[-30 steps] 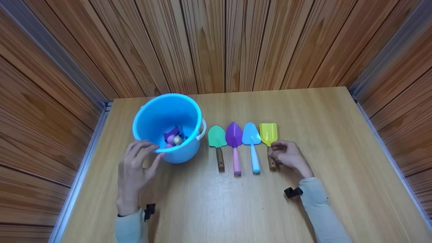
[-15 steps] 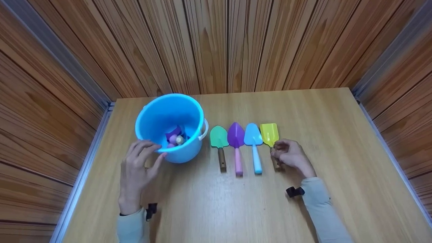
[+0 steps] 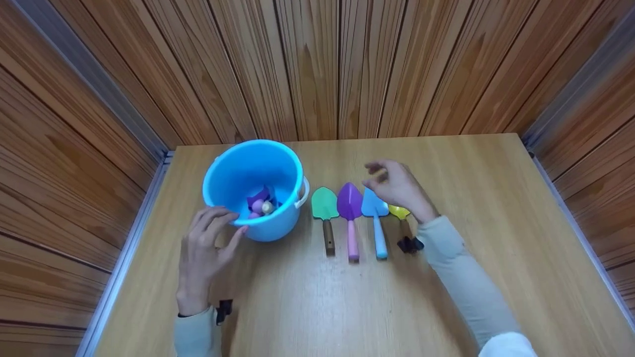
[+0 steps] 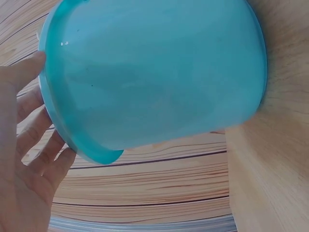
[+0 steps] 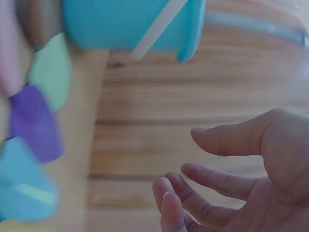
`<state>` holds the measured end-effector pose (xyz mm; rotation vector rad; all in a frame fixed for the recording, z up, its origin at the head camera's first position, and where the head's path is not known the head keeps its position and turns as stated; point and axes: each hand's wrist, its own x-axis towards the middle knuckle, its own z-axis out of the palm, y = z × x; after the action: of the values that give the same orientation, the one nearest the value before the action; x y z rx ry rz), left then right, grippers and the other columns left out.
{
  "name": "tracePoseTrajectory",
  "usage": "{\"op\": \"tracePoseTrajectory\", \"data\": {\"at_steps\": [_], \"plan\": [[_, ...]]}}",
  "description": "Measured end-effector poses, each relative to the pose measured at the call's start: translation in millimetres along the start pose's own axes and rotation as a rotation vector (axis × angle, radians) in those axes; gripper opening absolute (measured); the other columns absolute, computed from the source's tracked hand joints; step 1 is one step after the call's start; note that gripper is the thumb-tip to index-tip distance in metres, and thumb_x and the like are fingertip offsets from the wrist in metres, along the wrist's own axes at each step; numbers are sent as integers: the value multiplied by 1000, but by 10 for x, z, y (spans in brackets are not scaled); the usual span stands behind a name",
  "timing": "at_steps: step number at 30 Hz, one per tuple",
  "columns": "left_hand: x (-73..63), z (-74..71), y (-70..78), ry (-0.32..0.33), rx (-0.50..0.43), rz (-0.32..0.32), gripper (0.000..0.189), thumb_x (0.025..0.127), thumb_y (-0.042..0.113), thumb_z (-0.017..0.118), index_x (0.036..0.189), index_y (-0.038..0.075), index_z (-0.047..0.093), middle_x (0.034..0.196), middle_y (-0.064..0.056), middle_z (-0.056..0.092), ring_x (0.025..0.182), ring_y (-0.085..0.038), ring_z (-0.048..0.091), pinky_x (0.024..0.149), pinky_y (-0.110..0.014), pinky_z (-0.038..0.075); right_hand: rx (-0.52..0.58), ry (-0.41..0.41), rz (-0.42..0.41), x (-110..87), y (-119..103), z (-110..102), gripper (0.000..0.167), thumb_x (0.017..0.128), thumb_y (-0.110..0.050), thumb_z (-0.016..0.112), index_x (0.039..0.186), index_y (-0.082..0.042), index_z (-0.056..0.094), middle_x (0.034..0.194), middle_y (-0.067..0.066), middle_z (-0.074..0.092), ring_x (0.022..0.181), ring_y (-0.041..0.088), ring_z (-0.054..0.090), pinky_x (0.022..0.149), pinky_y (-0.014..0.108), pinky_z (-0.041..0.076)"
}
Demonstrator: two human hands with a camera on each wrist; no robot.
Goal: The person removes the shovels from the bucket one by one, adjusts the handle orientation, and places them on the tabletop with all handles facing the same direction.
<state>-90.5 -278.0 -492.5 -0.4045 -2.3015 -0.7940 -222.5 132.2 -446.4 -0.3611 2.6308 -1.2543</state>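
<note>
A light-blue bucket (image 3: pixel 270 230) stands at the left of the table, with purple, lilac and cream pieces (image 3: pixel 259 204) at its bottom. At its near rim my left hand (image 3: pixel 201 253) holds on; in the left wrist view the fingertips and thumb (image 4: pixel 36 63) meet the rim's edge. My right hand (image 3: pixel 394 186) is raised over the shovel blades, fingers loosely bent and nothing between them. Below it, in a row, lie a green shovel (image 3: pixel 324 203), a purple one with a pink handle (image 3: pixel 352 240), a light-blue shovel (image 3: pixel 379 238) and a yellow shovel (image 3: pixel 400 212), partly covered by the forearm.
The white bucket handle (image 3: pixel 304 192) hangs on the bucket's right side. Wood-plank walls (image 3: pixel 317 69) close off the table's back and both sides. The wooden table (image 3: pixel 317 307) extends in front of the shovels.
My right hand has left the yellow shovel's handle and moved up and to the left, over the blades. The left hand stays at the bucket's rim. The view has shifted slightly.
</note>
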Motion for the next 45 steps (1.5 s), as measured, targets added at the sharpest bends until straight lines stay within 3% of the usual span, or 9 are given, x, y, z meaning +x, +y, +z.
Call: {"op": "tracePoseTrajectory", "data": {"at_steps": [11, 19, 22, 27, 30, 34, 40, 45], "plan": [[8, -94, -8, 24, 8, 45, 42, 81, 9, 94, 120, 14, 80, 120, -3, 76, 117, -22, 70, 110, -19, 50, -64, -159, -201, 368, -1251, 346, 41, 110, -24, 62, 148, -9, 60, 136, 10, 63, 119, 24, 65, 91, 36, 63], [14, -155, 50, 1, 40, 18, 36, 81, 14, 95, 115, 13, 83, 110, -4, 78, 106, -23, 71, 88, -50, 66, -195, -292, -283, 509, -1818, 810, 52, 108, -34, 65, 152, -9, 56, 147, 12, 63, 128, 27, 66, 104, 42, 60], [15, -169, 66, -17, 75, 21, 36, 81, 16, 95, 115, 12, 83, 110, -5, 78, 105, -24, 72, 87, -51, 66, -283, -362, -246, 558, -1915, 1058, 53, 105, -39, 68, 149, -11, 59, 138, 10, 67, 120, 24, 70, 102, 41, 61], [29, -154, 79, -23, 58, 9, 38, 79, 11, 96, 115, 10, 83, 112, -4, 78, 110, -24, 72, 89, -53, 65, -442, -434, -186, 597, -1933, 1462, 49, 99, -44, 75, 137, -13, 65, 99, 3, 71, 84, 18, 71, 81, 36, 64], [27, -123, 88, -28, 46, 10, 37, 82, 16, 95, 116, 12, 83, 114, -2, 79, 112, -22, 72, 90, -50, 65, -547, -422, -168, 609, -1891, 1615, 49, 98, -45, 76, 135, -15, 67, 93, 0, 70, 81, 17, 69, 87, 40, 64], [17, -75, 80, -31, 26, 12, 35, 84, 20, 94, 117, 15, 83, 116, -1, 79, 114, -21, 72, 92, -50, 65, -592, -424, -119, 633, -1848, 1682, 45, 97, -42, 78, 131, -14, 68, 92, 1, 71, 81, 19, 70, 88, 44, 65], [12, -52, 39, -27, 24, 1, 36, 84, 23, 93, 116, 11, 82, 117, -5, 79, 121, -27, 70, 103, -56, 60, -582, -450, -41, 692, -1857, 1656, 37, 100, -37, 76, 127, -12, 69, 89, 5, 70, 75, 20, 72, 71, 36, 66], [-2, -52, 31, -38, 41, -18, 33, 89, 30, 89, 117, 13, 81, 116, -7, 79, 124, -26, 69, 105, -56, 59, -733, -467, -43, 744, -1885, 1660, 45, 99, -42, 74, 134, -15, 67, 95, 4, 71, 81, 19, 71, 76, 32, 64]]}}
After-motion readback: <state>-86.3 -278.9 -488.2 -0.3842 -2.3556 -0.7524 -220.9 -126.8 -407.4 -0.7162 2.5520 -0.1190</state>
